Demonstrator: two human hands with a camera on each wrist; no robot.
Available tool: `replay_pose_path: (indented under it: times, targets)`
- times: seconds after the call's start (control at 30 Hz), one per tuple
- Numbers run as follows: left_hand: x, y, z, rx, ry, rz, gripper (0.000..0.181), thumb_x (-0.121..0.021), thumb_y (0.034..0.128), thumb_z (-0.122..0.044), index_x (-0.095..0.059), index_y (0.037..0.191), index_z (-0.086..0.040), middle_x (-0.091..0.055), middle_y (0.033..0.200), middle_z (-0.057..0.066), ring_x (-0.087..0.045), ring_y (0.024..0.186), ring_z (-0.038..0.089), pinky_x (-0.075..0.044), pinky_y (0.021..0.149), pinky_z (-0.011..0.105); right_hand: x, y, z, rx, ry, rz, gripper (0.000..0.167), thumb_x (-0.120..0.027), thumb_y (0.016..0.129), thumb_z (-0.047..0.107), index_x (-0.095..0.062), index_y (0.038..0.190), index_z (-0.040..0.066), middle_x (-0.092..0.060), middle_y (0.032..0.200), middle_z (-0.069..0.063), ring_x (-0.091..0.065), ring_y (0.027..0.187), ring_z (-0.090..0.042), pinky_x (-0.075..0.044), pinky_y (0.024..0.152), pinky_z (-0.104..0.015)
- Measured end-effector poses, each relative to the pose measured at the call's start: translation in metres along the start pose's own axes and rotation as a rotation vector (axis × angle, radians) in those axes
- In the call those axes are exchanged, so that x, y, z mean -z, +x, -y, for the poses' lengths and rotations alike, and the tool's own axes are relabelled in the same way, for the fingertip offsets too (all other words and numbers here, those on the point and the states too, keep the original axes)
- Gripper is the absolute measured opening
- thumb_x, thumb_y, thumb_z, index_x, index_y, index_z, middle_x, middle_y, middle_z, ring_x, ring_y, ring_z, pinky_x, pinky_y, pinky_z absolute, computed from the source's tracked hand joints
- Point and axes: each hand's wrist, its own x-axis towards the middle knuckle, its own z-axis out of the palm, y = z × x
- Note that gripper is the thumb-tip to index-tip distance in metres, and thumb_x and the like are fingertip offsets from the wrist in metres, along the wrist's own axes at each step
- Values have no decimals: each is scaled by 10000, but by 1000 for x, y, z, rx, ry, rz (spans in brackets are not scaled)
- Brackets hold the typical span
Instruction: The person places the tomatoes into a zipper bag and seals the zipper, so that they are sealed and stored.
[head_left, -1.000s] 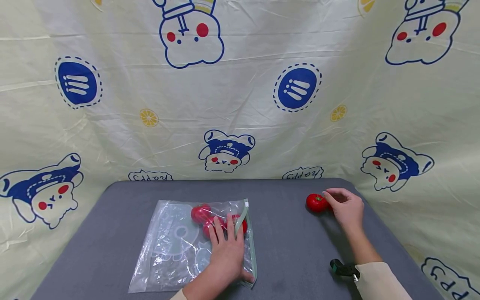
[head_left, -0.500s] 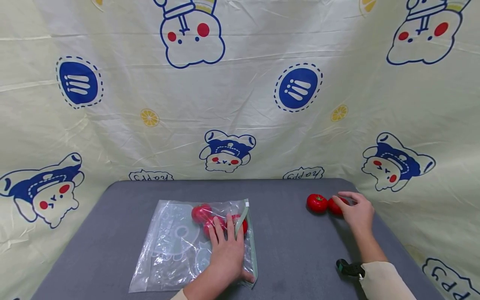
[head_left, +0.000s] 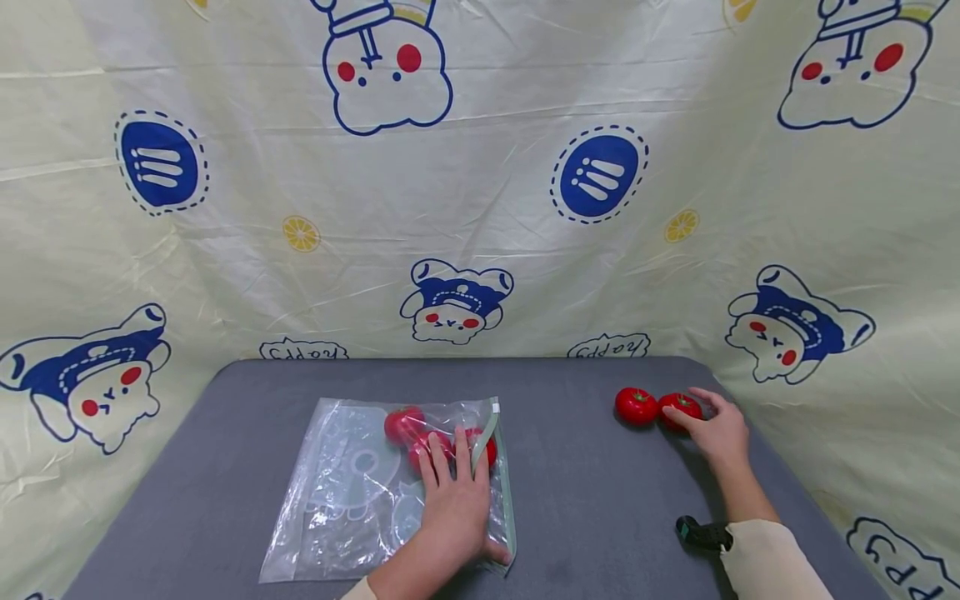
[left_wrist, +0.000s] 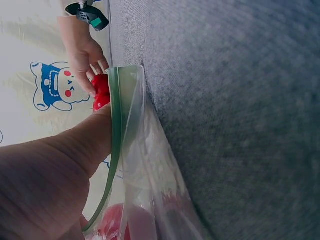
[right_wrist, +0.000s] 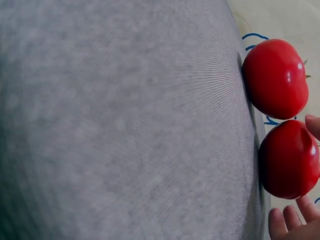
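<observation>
My left hand [head_left: 453, 512] lies spread on a clear zip bag [head_left: 337, 500] with a green-edged opening, several red tomatoes [head_left: 403, 423] showing inside it. Its fingers are straight and press the plastic over the tomatoes near the opening. To the right, two more red tomatoes sit side by side on the table: the left tomato [head_left: 636, 407] and the right tomato [head_left: 681, 405]. My right hand [head_left: 723, 429] holds the right tomato, thumb at its near left and fingers on the far side. In the right wrist view, the thumb [right_wrist: 313, 125] and fingertips [right_wrist: 305, 207] lie at opposite sides of that tomato.
A grey cloth-covered table [head_left: 570, 500] carries everything. Behind it hangs a pale curtain [head_left: 525, 183] printed with cartoon figures. A small dark camera [head_left: 701, 535] sits on the right wrist.
My right hand has shifted rightward from beside the left tomato, then spread its thumb and fingers around the right tomato, which now shows more. The left hand and bag stay put.
</observation>
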Motion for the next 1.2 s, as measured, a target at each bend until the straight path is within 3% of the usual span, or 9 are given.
replay_pose_path:
  times: [0.2, 0.47, 0.83, 1.2]
  targets:
    - [0, 0, 0, 1, 6, 4, 1301, -923, 517, -638, -360, 1591, -169, -109, 1715, 191, -66, 1536, 576, -127, 1228, 706, -4, 0, -3, -53, 52, 27, 862, -759, 907, 467, -381, 1569, 64, -398, 1565, -291, -369, 1411, -456, -464, 1029, -517]
    - [0, -1, -1, -3, -13, 3, 1305, -933, 519, -615, -351, 1594, -156, -106, 1717, 189, -52, 1536, 580, -115, 1227, 711, -7, -2, -3, -90, 86, 8, 854, -767, 908, 433, -373, 1574, 71, -373, 1585, -281, -339, 1424, -461, -429, 1100, -575]
    - [-1, -1, -1, 1, -19, -9, 1322, -934, 503, -638, -355, 1589, -154, -108, 1714, 195, -57, 1534, 579, -106, 1227, 711, -8, -4, -4, -85, 60, -21, 838, -777, 896, 450, -423, 1548, 59, -443, 1538, -263, -395, 1380, -430, -462, 1043, -508]
    - [-1, -1, -1, -1, -28, 0, 1308, -941, 514, -607, -351, 1589, -151, -114, 1713, 194, -64, 1535, 576, -102, 1230, 708, -8, -7, -3, -133, 89, -15, 871, -775, 892, 460, -383, 1577, 91, -402, 1570, -278, -359, 1418, -453, -437, 1106, -557]
